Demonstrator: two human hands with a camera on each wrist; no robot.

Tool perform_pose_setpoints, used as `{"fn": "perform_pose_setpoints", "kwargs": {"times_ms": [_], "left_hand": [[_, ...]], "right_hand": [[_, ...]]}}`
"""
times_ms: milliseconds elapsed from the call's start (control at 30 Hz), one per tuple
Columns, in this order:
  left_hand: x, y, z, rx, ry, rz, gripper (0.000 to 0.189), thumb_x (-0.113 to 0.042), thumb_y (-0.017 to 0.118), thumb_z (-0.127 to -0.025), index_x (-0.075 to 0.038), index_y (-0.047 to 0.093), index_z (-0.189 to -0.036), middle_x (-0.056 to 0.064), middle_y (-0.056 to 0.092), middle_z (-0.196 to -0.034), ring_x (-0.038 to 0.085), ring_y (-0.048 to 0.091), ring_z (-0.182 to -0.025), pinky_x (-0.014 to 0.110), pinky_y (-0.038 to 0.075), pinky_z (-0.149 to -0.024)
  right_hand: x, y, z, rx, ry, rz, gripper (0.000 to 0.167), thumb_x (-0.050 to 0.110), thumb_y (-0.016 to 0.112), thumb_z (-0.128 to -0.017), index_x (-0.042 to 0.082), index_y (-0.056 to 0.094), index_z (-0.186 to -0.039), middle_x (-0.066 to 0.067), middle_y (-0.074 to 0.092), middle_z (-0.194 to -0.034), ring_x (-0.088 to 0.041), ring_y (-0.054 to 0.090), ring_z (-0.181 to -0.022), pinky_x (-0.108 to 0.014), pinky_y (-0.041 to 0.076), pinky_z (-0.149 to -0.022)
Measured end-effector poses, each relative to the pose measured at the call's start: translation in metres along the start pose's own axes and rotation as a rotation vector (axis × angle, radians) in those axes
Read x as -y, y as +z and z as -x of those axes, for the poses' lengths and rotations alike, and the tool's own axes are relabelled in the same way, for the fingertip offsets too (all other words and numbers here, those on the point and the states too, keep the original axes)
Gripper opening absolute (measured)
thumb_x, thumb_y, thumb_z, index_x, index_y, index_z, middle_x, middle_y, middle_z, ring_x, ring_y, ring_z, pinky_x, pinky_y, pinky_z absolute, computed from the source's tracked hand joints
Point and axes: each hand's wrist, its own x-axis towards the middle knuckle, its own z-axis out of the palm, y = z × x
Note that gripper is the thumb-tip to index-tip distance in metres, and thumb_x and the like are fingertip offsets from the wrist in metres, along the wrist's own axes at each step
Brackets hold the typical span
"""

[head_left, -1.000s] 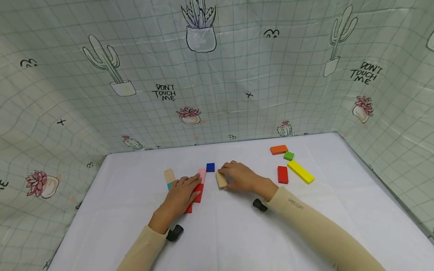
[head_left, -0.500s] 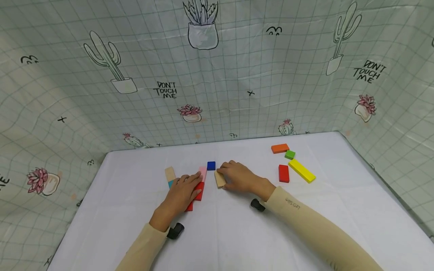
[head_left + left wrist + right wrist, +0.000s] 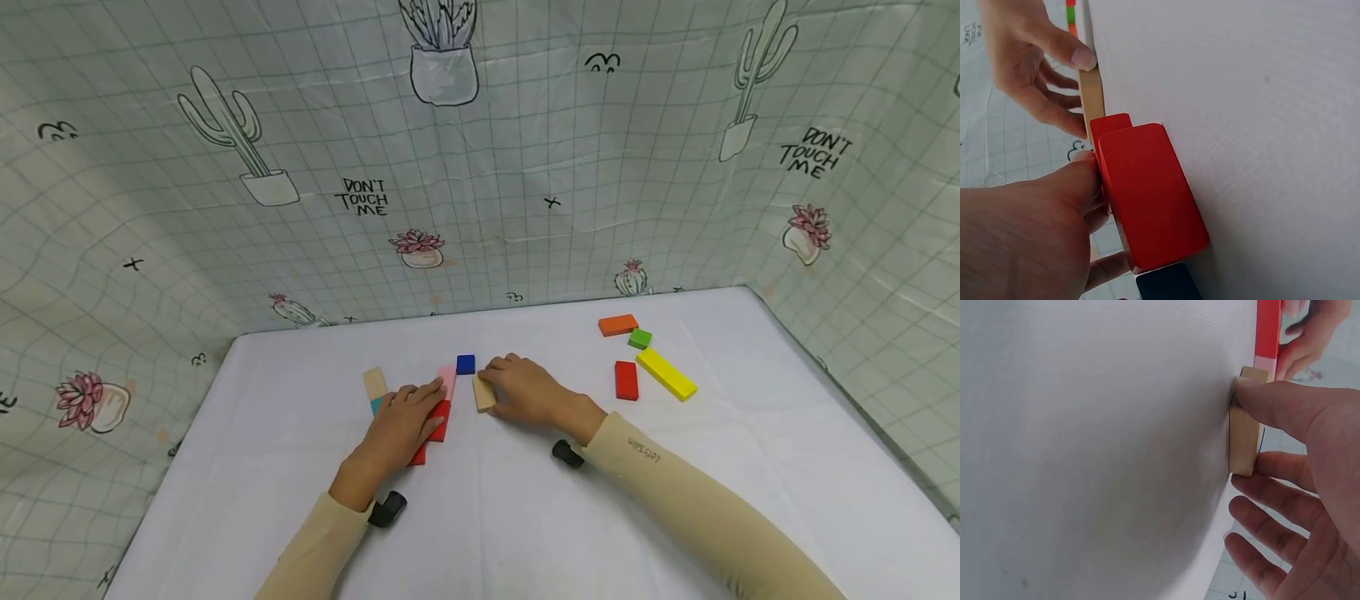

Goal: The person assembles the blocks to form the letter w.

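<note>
Here, fingers [image 3: 1272, 495] pinch an oblong block [image 3: 1244, 439] — seemingly wooden.

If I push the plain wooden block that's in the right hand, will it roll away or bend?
The plain wooden block probably won't roll, because its sides look flat. It should be stiff: the right hand pinches it and its edges look straight. It would likely slide when pushed, since the white cloth looks mostly flat.
</note>
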Motion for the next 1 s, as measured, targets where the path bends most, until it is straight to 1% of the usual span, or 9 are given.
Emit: {"fn": "perform_pose_setpoints", "kwargs": {"times_ms": [400, 667, 833, 1000], "left_hand": [[-0.002, -0.0056, -0.0024, 0.017, -0.023, 0.002, 0.051, -0.024, 0.066, -0.106, -0.005, 0.056, -0.153, 0.013, 0.05, -0.161, 0.04, 0.05, -0.14, 0.063, 0.037, -0.119], [-0.0029, -0.0056, -0.0027, 0.016, -0.02, -0.003, 0.05, -0.022, 0.066, -0.106, -0.005, 0.057, -0.152, 0.013, 0.051, -0.16, 0.04, 0.051, -0.139, 0.063, 0.039, -0.117], [-0.0031, -0.0039, -0.0014, 0.008, -0.013, 0.002, 0.05, -0.022, 0.066, -0.105, -0.004, 0.057, -0.152, 0.014, 0.052, -0.16, 0.04, 0.052, -0.138, 0.062, 0.039, -0.117], [-0.0041, -0.0027, -0.0001, 0.01, -0.015, -0.003, 0.051, -0.023, 0.066, -0.106, -0.005, 0.056, -0.152, 0.014, 0.051, -0.16, 0.04, 0.051, -0.138, 0.062, 0.039, -0.117]], "right_hand": [[-0.0008, -0.0018, -0.004, -0.001, 0.025, -0.01, 0.057, 0.025, 0.083, -0.094, -0.002, 0.064, -0.14, -0.016, 0.066, -0.138, -0.033, 0.063, -0.123, -0.045, 0.055, -0.104], [-0.001, -0.0005, -0.0037, -0.022, 0.042, -0.022, 0.058, 0.025, 0.084, -0.093, -0.002, 0.064, -0.141, -0.016, 0.066, -0.139, -0.033, 0.063, -0.124, -0.045, 0.055, -0.103], [-0.0009, 0.0015, -0.0032, -0.014, 0.063, -0.041, 0.059, 0.025, 0.083, -0.094, -0.001, 0.062, -0.143, -0.016, 0.064, -0.142, -0.033, 0.062, -0.125, -0.045, 0.055, -0.104], [-0.0007, 0.0006, 0.003, -0.02, 0.09, -0.033, 0.061, 0.028, 0.083, -0.094, 0.0, 0.061, -0.144, -0.016, 0.061, -0.146, -0.034, 0.06, -0.129, -0.048, 0.053, -0.107]]}}
